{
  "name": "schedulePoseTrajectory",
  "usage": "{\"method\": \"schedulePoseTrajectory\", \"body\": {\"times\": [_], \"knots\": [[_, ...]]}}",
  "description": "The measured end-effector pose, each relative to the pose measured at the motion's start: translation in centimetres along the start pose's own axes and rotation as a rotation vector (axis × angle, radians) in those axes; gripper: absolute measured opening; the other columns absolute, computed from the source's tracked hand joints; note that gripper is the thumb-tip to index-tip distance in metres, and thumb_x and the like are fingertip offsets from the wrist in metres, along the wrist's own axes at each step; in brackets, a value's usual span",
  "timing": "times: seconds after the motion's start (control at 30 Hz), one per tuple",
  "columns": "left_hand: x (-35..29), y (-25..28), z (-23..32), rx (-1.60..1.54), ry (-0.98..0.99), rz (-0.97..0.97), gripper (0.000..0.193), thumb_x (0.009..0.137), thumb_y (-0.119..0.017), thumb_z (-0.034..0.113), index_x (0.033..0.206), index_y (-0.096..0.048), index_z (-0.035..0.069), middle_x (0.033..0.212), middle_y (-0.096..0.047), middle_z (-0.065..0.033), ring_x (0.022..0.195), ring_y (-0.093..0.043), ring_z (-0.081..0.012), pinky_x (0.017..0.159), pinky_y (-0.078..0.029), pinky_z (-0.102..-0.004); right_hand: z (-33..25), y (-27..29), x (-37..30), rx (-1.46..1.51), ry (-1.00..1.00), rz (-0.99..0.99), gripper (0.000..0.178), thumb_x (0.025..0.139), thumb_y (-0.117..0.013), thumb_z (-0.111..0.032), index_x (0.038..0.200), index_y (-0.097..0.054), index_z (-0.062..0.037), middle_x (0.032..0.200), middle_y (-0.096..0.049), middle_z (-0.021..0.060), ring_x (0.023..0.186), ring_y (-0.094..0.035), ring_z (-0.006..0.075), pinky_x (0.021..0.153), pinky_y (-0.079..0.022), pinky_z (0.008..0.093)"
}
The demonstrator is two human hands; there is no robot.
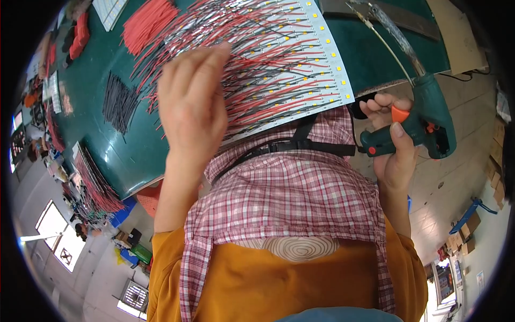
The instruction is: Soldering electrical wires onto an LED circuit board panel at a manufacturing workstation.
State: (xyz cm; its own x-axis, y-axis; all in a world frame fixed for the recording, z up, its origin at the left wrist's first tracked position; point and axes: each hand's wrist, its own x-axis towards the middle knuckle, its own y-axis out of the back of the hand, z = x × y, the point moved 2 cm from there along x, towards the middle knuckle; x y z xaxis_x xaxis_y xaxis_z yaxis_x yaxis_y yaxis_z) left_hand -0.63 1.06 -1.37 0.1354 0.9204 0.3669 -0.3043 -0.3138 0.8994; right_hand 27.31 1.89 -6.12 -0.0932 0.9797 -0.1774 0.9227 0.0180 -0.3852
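My left hand (193, 88) is over the red and black wires (279, 80), with its fingers curled and pressed together. Whatever lies between its fingertips is hidden. The wires stick out in rows from a white LED board (347, 95) dotted with small yellow LEDs. In my right hand (394, 153) is a dark green soldering gun (437, 104) with an orange trigger, gripped by its handle at the board's right. Its metal tip and thin feed tube point up and left, above the board's far right corner, apart from it.
A pile of loose red wires (147, 24) and a bundle of black wires (120, 102) lie on the green table (88, 118). Another wired board (96, 180) sits by the table's left edge. A dark metal bar (397, 19) lies at the far right.
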Motion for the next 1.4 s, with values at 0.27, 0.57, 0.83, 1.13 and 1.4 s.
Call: {"method": "schedulePoseTrajectory", "body": {"times": [0.27, 0.57, 0.83, 1.13, 1.4], "knots": [[3.4, -2.7, 1.0, 0.100, -0.103, -0.057, 0.050, 0.072, -0.052, -0.002, 0.121, -0.056, 0.010, 0.116, -0.060, -0.0050, 0.113, -0.051, -0.0272, 0.095, -0.038, -0.0407, 0.2, -0.6, 0.4, 0.094, -0.012, -0.044, 0.032, 0.082, -0.057, -0.009, 0.112, -0.050, 0.0005, 0.111, -0.056, 0.0210, 0.101, -0.060, 0.0296, 0.093, -0.047, 0.0470], [-1.1, -0.8, 3.5, -0.136, -0.069, -0.150, 0.055, 0.073, -0.072, 0.029, 0.121, -0.057, 0.006, 0.103, -0.057, -0.0098, 0.094, -0.053, -0.0283, 0.081, -0.040, -0.0398, 1.1, -0.4, -1.4, 0.142, -0.093, -0.008, 0.032, 0.083, -0.056, -0.007, 0.114, -0.048, -0.0008, 0.114, -0.054, 0.0192, 0.105, -0.058, 0.0289, 0.096, -0.045, 0.0463], [-3.3, -2.8, 5.1, -0.081, -0.066, -0.325, 0.072, 0.064, -0.073, 0.042, 0.126, -0.053, 0.011, 0.131, -0.048, -0.0112, 0.117, -0.046, -0.0299, 0.097, -0.035, -0.0467, 1.1, -0.3, -1.3, 0.179, -0.132, -0.049, 0.033, 0.084, -0.058, -0.011, 0.115, -0.048, -0.0045, 0.112, -0.054, 0.0170, 0.103, -0.058, 0.0259, 0.095, -0.046, 0.0456], [-1.8, 0.6, 6.2, 0.112, -0.240, 0.041, 0.036, 0.076, -0.057, 0.006, 0.110, -0.059, -0.005, 0.108, -0.063, -0.0180, 0.094, -0.065, -0.0285, 0.072, -0.053, -0.0317, -2.0, -0.9, -1.4, 0.238, -0.017, -0.143, 0.039, 0.085, -0.060, -0.022, 0.117, -0.043, -0.0086, 0.113, -0.052, 0.0143, 0.104, -0.055, 0.0228, 0.088, -0.051, 0.0419], [-0.9, 19.2, -5.0, -0.274, 0.406, 0.807, 0.021, 0.086, -0.056, 0.006, 0.103, -0.064, -0.001, 0.103, -0.065, -0.0111, 0.092, -0.062, -0.0168, 0.080, -0.048, -0.0277, -2.3, -0.1, -0.6, 0.128, 0.091, -0.045, 0.038, 0.084, -0.057, -0.021, 0.118, -0.044, -0.0095, 0.110, -0.054, 0.0118, 0.100, -0.054, 0.0198, 0.078, -0.051, 0.0342]]}}
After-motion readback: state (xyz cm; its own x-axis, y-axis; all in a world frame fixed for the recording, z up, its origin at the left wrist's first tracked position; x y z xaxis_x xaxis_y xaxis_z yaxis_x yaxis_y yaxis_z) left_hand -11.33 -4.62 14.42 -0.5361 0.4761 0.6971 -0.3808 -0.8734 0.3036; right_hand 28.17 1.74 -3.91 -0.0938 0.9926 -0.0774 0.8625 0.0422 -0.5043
